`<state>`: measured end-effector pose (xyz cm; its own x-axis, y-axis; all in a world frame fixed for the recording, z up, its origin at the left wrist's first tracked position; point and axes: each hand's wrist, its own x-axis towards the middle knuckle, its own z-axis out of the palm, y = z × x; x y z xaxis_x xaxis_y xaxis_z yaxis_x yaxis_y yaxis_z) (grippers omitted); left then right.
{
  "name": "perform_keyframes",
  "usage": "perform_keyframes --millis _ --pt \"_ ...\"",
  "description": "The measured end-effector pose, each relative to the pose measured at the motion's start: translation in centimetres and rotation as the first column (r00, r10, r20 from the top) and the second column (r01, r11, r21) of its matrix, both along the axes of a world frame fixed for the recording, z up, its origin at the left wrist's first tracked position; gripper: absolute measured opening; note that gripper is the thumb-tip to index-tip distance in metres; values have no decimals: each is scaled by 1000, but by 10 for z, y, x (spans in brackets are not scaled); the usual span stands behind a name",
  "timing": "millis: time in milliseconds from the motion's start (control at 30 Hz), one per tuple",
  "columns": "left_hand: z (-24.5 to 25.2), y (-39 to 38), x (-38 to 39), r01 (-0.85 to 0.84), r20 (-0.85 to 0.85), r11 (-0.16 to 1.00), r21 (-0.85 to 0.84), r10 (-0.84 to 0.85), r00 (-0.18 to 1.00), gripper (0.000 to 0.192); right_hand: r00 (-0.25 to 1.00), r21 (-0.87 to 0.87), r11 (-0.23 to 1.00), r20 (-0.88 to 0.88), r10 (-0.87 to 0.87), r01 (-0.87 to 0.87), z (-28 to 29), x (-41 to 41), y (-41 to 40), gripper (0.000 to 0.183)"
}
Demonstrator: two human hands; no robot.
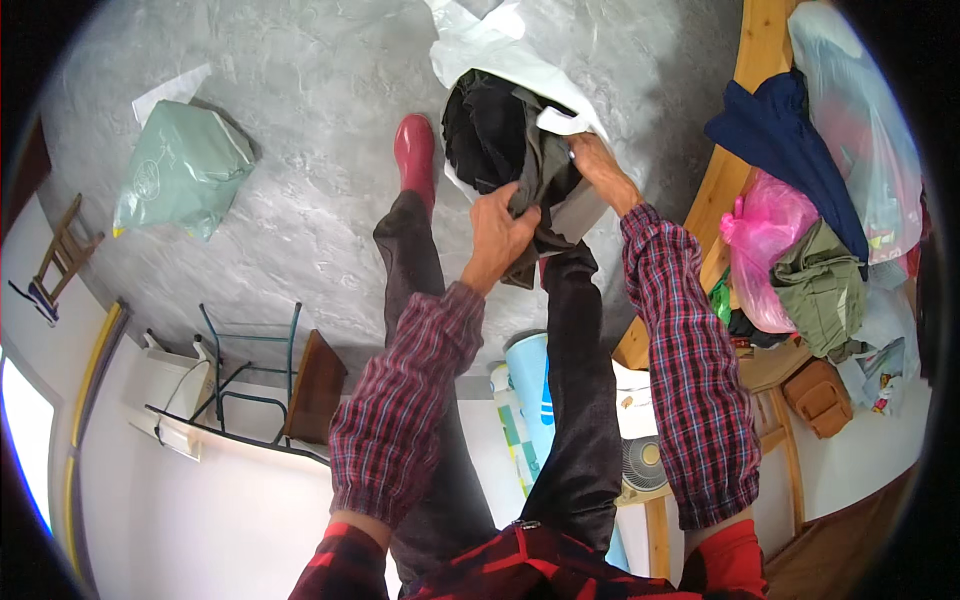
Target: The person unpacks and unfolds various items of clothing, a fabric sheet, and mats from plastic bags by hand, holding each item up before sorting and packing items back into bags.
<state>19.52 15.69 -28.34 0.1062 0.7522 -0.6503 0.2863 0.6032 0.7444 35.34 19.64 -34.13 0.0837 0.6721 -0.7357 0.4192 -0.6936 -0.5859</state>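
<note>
A white plastic bag (pixel 495 46) lies on the floor in front of me, its mouth facing my body. Inside its mouth is black cloth (pixel 487 124), with grey-brown cloth (pixel 534 150) beside it that hangs out toward me. My left hand (pixel 501 231) pinches a fold of the grey-brown cloth between thumb and fingers. At the bag's right rim, my right hand (pixel 600 169) has its fingers curled around the edge; its fingertips are partly hidden by plastic and cloth.
To the left, a pale green plastic bag (pixel 184 169) stands on the grey floor (pixel 315 90). On the right, a wooden bench (pixel 724 176) carries navy cloth (pixel 787 142), a pink bag (pixel 772 247) and olive cloth (pixel 821 289). A folding chair (pixel 255 367) and a fan (pixel 643 463) are nearer me.
</note>
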Motion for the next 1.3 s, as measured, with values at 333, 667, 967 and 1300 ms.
perform_keyframes --millis 333,667,967,1300 --pt "119 -2 -48 144 324 934 -327 -33 946 18 774 -540 823 -441 -454 175 -8 16 -24 81" --pt "236 -1 -55 250 394 829 -500 -39 918 33 813 -305 935 -581 -34 -179 64 34 -52 54" --pt "339 127 -146 -446 403 837 -317 545 735 41 771 -115 986 -636 21 -122 233 86 25 62" --pt "500 236 -115 -299 682 949 102 152 716 23 915 163 987 -400 51 16 475 134 85 43"
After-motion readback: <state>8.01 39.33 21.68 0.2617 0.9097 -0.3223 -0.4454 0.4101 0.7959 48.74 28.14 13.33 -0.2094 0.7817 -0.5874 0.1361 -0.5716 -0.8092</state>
